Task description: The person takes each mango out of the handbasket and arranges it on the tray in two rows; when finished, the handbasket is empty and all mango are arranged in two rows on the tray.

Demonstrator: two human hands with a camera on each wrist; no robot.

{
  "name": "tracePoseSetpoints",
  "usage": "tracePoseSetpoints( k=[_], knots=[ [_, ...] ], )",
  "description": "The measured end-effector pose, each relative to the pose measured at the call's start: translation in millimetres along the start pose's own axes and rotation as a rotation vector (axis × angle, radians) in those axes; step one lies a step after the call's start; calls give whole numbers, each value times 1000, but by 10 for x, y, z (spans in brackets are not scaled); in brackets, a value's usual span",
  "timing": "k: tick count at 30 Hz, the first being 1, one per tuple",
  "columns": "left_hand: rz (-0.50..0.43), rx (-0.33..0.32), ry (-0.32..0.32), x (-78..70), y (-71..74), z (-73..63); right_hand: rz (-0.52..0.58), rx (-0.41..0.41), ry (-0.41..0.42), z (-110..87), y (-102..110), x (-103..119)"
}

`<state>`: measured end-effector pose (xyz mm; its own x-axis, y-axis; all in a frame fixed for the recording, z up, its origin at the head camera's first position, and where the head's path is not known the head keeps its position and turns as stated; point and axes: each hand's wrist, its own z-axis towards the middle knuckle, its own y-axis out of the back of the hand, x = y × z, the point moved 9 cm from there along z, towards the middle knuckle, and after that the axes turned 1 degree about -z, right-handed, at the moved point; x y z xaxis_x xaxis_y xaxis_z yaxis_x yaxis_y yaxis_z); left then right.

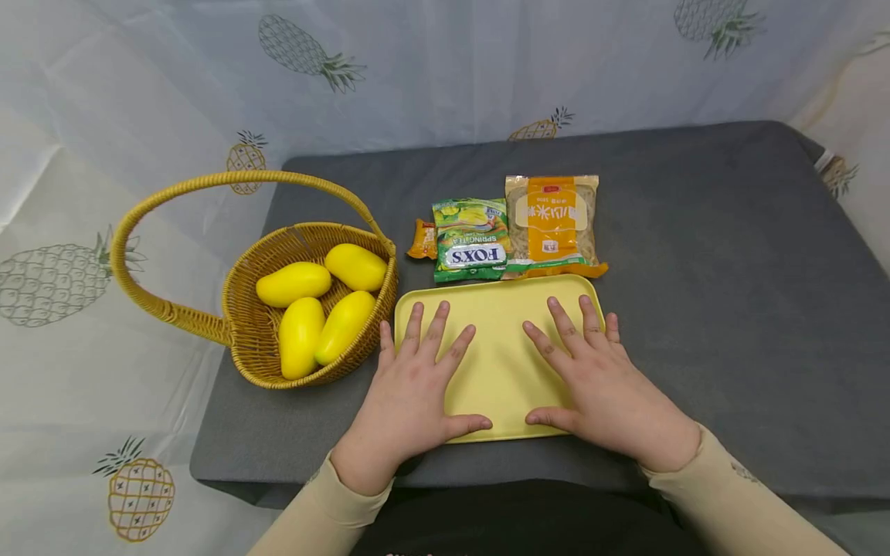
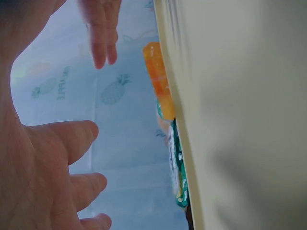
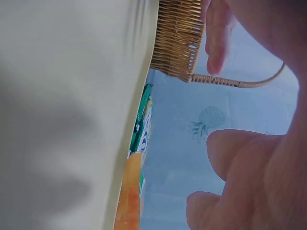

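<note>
Both hands hover palm down over a shallow yellow tray [image 1: 511,355], fingers spread and straight. The left hand [image 1: 417,386] is above the tray's left side, the right hand [image 1: 598,378] above its right side. Neither holds anything. In the left wrist view a gap shows between the left hand [image 2: 48,158] and the tray [image 2: 240,96]; the right wrist view shows the same for the right hand [image 3: 254,177]. Left of the tray stands a wicker basket [image 1: 239,340] with a tall handle, and several yellow mangoes [image 1: 294,284] lie in it.
Behind the tray lie a green FOX'S candy bag [image 1: 471,239], a larger orange and clear packet [image 1: 552,224] and a small orange packet [image 1: 422,239]. All rest on a grey-covered table [image 1: 730,309]. A pineapple-print curtain [image 1: 431,77] hangs behind and to the left.
</note>
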<state>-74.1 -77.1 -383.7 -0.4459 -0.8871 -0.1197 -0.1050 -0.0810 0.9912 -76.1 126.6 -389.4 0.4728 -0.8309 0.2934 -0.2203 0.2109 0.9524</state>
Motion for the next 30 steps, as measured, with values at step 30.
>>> tracePoseSetpoints(
  k=[30],
  knots=[
    [-425,-521,238,989,928,-532,152,94,-203,-641,-278,-611]
  ],
)
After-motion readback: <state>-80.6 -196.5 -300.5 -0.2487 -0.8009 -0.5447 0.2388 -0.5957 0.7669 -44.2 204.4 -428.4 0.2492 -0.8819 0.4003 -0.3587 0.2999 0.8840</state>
